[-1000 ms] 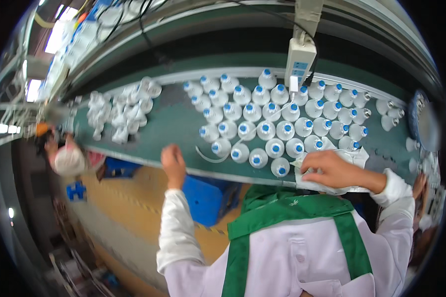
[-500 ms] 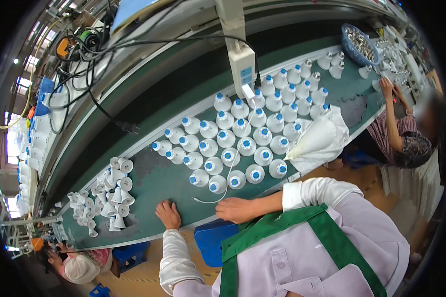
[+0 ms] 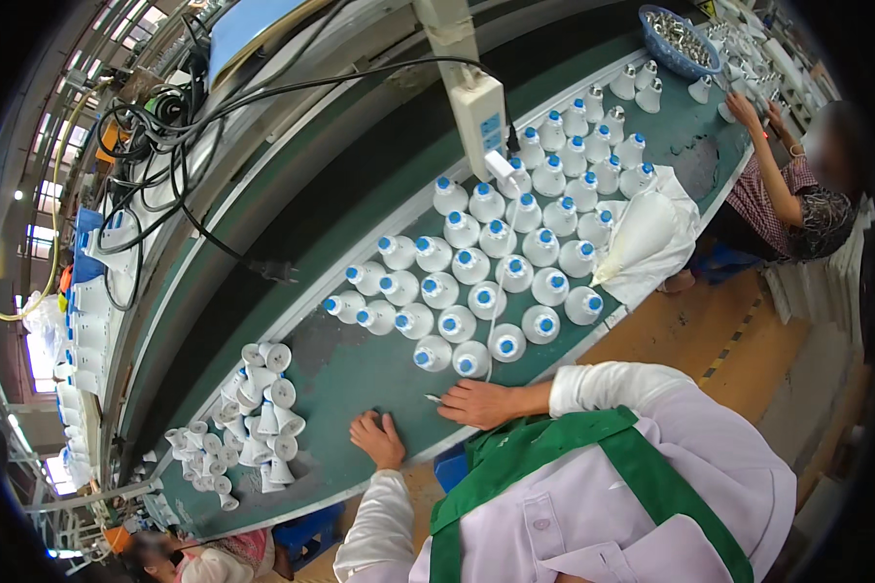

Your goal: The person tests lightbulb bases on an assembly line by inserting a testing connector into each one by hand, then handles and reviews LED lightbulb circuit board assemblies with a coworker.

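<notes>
My left hand (image 3: 377, 439) rests on the green bench top near its front edge, thumb apart from the fingers and holding nothing. To its right, my right hand (image 3: 480, 402) lies over a thin white cable (image 3: 499, 303), fingers curled around it; the cable's small tip (image 3: 433, 397) pokes out past the fingertips. The cable runs back over the lamp parts to a white plug-in adapter (image 3: 499, 164). Beyond my hands stand many white cone-shaped lamp housings (image 3: 454, 324) with blue caps, upright in rows.
White housings without caps (image 3: 262, 413) lie heaped at left. A white cloth bag (image 3: 655, 233) lies right of the rows. Farther right are a blue basket (image 3: 673, 60) of metal parts and a co-worker's hands (image 3: 746, 109). Black cables (image 3: 190, 126) hang at upper left; another person (image 3: 204, 559) sits lower left.
The view has shifted, moving the bench items rightward in the picture. My right hand has moved onto the white cable near its tip. My left hand stays on the bench.
</notes>
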Demonstrator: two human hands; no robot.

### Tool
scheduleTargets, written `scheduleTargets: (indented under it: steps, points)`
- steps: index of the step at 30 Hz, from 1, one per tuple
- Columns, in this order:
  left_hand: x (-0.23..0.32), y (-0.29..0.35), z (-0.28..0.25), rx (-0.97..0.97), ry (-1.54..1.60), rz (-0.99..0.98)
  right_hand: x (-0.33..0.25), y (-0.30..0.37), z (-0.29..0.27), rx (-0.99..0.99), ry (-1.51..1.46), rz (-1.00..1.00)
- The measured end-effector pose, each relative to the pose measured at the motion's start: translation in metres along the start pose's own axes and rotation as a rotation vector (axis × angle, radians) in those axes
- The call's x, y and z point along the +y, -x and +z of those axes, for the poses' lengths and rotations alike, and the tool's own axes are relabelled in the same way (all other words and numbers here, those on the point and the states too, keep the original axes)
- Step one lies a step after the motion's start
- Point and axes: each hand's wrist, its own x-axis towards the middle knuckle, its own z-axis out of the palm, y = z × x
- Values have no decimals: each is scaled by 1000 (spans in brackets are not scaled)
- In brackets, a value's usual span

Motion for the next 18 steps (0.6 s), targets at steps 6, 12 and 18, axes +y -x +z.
scheduleTargets:
  steps: [6,12,18]
  points:
    - [-9,-5,-1,-52,-24,7,0,-9,-2,-140,-61,43]
    - [-17,2,-3,-124,83,47,-3,-18,-16,-225,-72,96]
    - [-17,5,-5,-68,266,96,-3,-15,-11,-121,-23,123]
